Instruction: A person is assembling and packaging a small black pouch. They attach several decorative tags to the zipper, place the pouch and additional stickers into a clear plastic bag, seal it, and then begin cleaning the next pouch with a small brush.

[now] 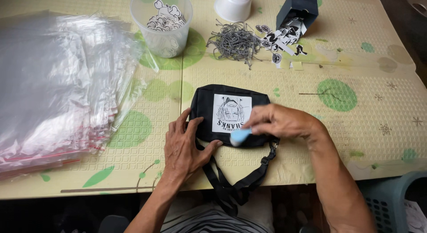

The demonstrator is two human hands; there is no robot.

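Looking down from the head camera, the black pouch [231,115] lies flat at the centre of the frame on the patterned table mat [356,59], its strap [235,184] trailing off the near edge toward the lower middle. A white printed patch [231,113] sits on the pouch's face.

The left hand [184,146] lies spread on the pouch's left end, fingers apart and pressing it down, gripping nothing. The right hand [278,121] has its fingers closed on a small light-blue piece [240,136], blurred, held against the lower edge of the patch; what the piece is cannot be told.

The step in hand looks like working the blue piece across the pouch near the patch while the other hand steadies it. Any next move calls for the left hand to hold the fabric taut and flat, and for light, even pressure from the right.

At the left of the frame a stack of clear plastic bags [58,86] lies well apart. Along the top stand a clear cup [162,24] of printed cutouts, a white cup [233,5] upside down, a heap of ball chains [235,41] and a tipped dark box [297,10] spilling printed tags [284,39]. A grey basket [391,202] shows at lower right.
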